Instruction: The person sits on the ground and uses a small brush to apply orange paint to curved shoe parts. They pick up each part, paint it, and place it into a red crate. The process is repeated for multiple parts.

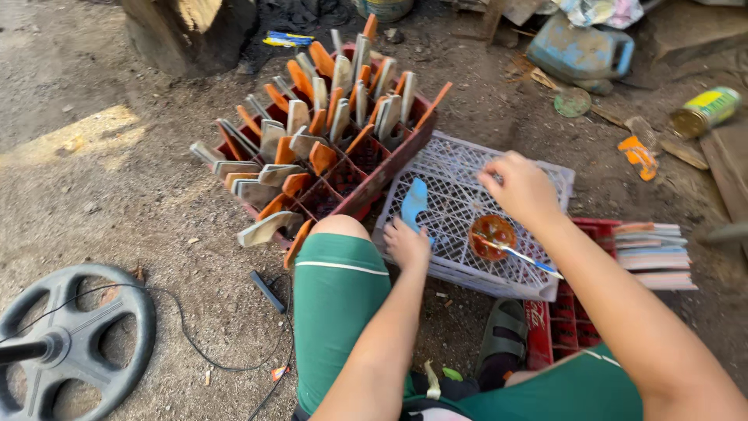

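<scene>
From my remote seat I see, far left, a black spoked wheel on bare dirt. Next comes a red plastic crate packed with upright cleaver blades, grey steel with orange-painted handles. My left hand closes its fingers on a blue knife handle resting on the white lattice crate. My right hand hovers above, fingers curled narrow, beside a small round tin of orange paint. A yellow-green can lies far right.

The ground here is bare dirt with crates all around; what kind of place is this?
Probably an informal outdoor workshop where knives get finished. A red crate stands packed with orange-handled blades, a small pot of orange stuff sits on a white crate, and scrap litters the ground.
</scene>
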